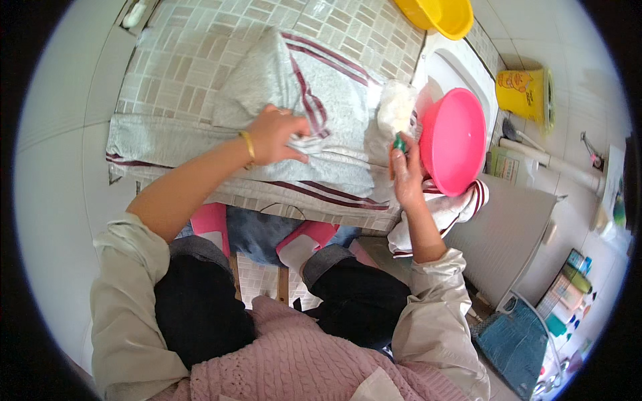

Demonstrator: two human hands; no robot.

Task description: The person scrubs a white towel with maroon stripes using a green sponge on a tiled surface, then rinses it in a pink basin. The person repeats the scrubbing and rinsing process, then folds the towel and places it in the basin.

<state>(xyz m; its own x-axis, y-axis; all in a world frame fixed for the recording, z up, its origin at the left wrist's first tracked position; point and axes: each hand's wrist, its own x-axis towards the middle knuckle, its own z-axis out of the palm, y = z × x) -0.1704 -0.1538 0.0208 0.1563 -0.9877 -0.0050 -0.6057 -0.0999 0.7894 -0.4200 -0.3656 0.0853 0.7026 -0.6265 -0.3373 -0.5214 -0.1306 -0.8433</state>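
Observation:
A light grey garment (346, 100) with dark red stripes lies spread and folded over a tiled ledge before me. My left hand (278, 134), with a gold-coloured bangle at the wrist, is over its middle folds. The thumb and forefinger stand apart there; the other fingers are curled and partly hidden. At the garment's right side, my right hand (407, 170) grips a small green piece (399, 143) between thumb and fingers. Just beyond it is a clear plastic container (396, 108) with white contents, slightly blurred. Whether the green piece belongs to it I cannot tell.
A pink basin (459, 143) stands tilted right of my right hand, beside a white sink-like trough (454, 62). Striped cloth (464, 203) hangs below it. Further off are a yellow basin (441, 17), a yellow bucket (524, 95) and a grey panel (506, 225).

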